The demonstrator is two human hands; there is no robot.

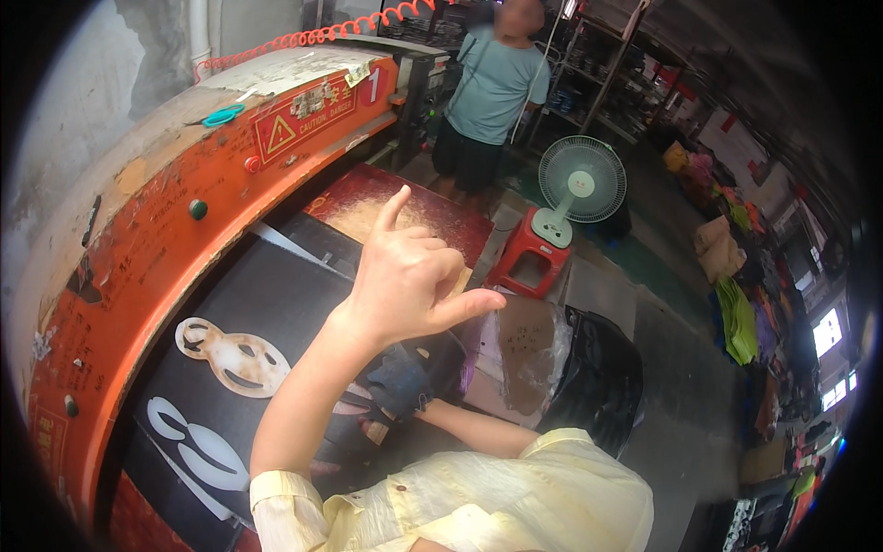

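Observation:
My left hand (409, 271) is raised bare above the black work surface (276, 290), with its thumb and little finger stretched apart and its middle fingers curled; it holds nothing. Lower down, my right hand (397, 382) wears a dark glove and reaches left across the surface. Its pale fingers look stretched out, partly hidden behind my left forearm. A white, brown-stained flat piece with oval cut-outs (241, 359) lies left of that forearm. Nearer to me is a second white piece with oval shapes (198, 446).
An orange press machine (175, 248) arches along the left, with teal-handled scissors (223, 115) on top. Ahead, a person (497, 87) stands near a fan (579, 182) on a red stool (529, 258). A plastic-wrapped brown sheet (529, 345) and black plastic (602, 382) lie to the right.

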